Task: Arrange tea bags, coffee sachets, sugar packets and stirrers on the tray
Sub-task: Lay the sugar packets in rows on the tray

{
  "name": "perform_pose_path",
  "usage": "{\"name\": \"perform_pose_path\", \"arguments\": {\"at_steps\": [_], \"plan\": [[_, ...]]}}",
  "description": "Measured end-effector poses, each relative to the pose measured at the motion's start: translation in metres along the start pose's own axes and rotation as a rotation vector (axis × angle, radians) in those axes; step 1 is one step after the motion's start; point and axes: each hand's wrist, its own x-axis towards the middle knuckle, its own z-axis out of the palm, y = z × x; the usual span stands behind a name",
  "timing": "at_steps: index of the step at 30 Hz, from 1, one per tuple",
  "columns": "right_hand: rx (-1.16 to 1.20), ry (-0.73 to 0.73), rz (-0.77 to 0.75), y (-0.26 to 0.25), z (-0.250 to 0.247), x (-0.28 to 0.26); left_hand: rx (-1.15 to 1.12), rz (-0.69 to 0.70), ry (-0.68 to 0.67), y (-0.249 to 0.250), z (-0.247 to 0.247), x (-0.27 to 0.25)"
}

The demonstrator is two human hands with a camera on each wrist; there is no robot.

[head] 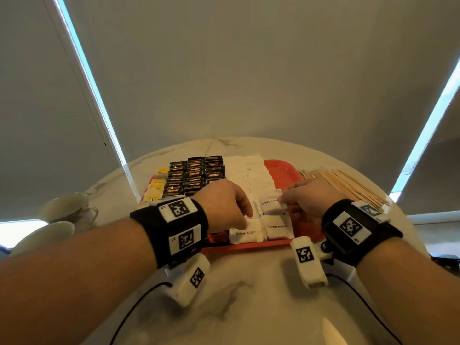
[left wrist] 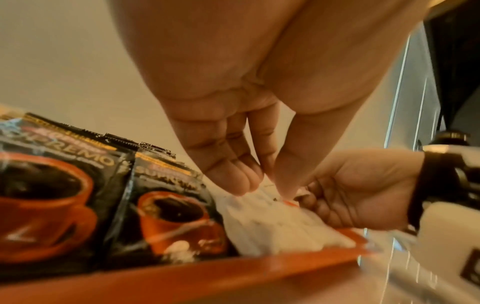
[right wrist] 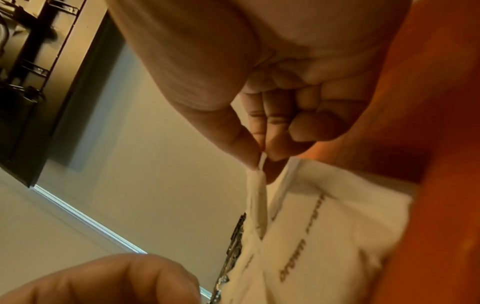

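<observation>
A red tray (head: 281,170) on the marble table holds yellow tea bags (head: 156,188) at its left, black coffee sachets (head: 194,175) (left wrist: 64,195) and rows of white sugar packets (head: 251,170). Wooden stirrers (head: 348,185) lie on the table to the right of the tray. My right hand (head: 282,201) (right wrist: 262,160) pinches the edge of a "brown sugar" packet (head: 270,204) (right wrist: 257,197) between thumb and forefinger. My left hand (head: 246,219) (left wrist: 265,189) touches the near-left brown sugar packet (head: 245,234) (left wrist: 259,216) with nearly straight fingertips. A third brown sugar packet (head: 277,229) lies beside it.
A teacup (head: 67,207) and a saucer (head: 42,235) stand at the table's left edge. Bare marble (head: 249,295) lies between me and the tray, crossed by black cables (head: 134,307). Grey blinds hang behind the table.
</observation>
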Motion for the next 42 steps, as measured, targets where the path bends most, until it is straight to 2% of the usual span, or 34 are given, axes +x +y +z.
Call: {"name": "perform_pose_path", "arguments": {"at_steps": [4,9,13,18,21,25,32,35,40,42], "plan": [[-0.084,0.018,0.007,0.002,0.003,0.002,0.12,-0.032,-0.068,0.002,0.009,0.004],[-0.101,0.046,0.002,0.005,0.003,-0.002,0.2,-0.013,-0.065,0.008,0.012,0.006],[0.136,0.113,-0.04,0.008,0.007,-0.001,0.215,-0.005,-0.052,0.015,0.014,0.009],[0.236,0.031,-0.101,0.006,0.016,-0.008,0.266,0.029,-0.069,0.025,0.023,0.01],[0.33,-0.056,-0.026,0.01,0.021,-0.008,0.3,0.057,-0.07,0.028,0.027,0.01],[0.441,-0.112,0.001,0.021,0.026,0.004,0.283,0.059,-0.08,0.028,0.029,0.01],[0.399,-0.043,0.002,0.014,0.016,0.0,0.155,0.035,-0.012,0.017,0.022,0.01],[0.468,-0.009,-0.002,0.002,0.01,0.006,0.164,0.012,-0.002,0.011,0.016,0.008],[0.46,-0.078,0.051,-0.006,0.016,0.012,0.121,0.083,0.031,0.006,0.008,0.001],[0.493,-0.102,0.023,-0.007,0.016,0.021,0.152,0.09,0.017,0.003,0.007,-0.004]]}}
